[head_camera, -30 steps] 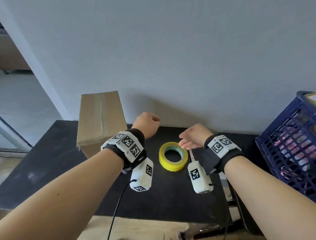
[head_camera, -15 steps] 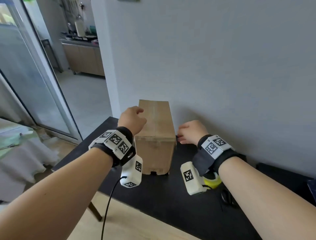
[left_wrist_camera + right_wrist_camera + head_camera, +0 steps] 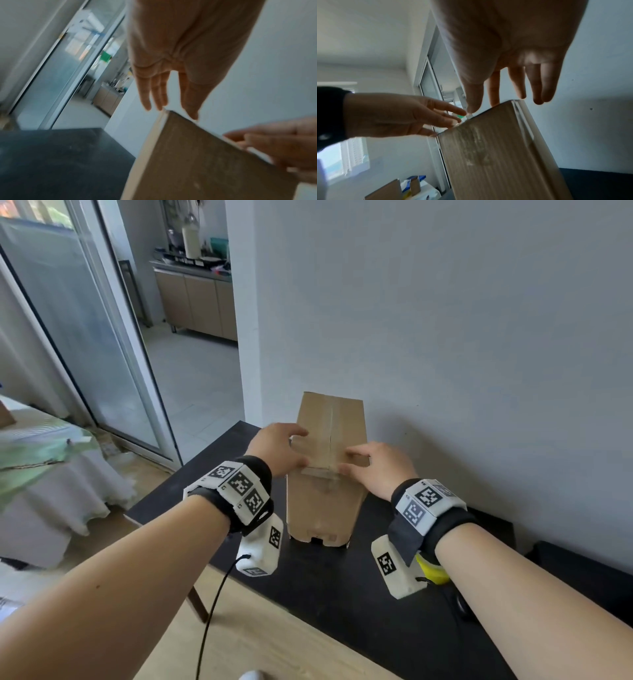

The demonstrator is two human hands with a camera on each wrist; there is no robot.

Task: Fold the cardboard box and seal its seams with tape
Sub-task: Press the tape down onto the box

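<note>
Cardboard box (image 3: 325,474): brown, stands tall on the black table (image 3: 359,594), just beside the grey wall (image 3: 445,337) — its long way goes up, and a taped seam runs along its top.
Left hand (image 3: 277,450): fingers straight, resting on the top left edge of the box.
Right hand (image 3: 376,467): fingers straight too, lying flat on the top right side — not curled round it.
Tape roll (image 3: 433,571): yellow, on the table, mostly hidden under the right wrist.
Room: the box is near the table's left end; bare table lies in front of it.
</note>
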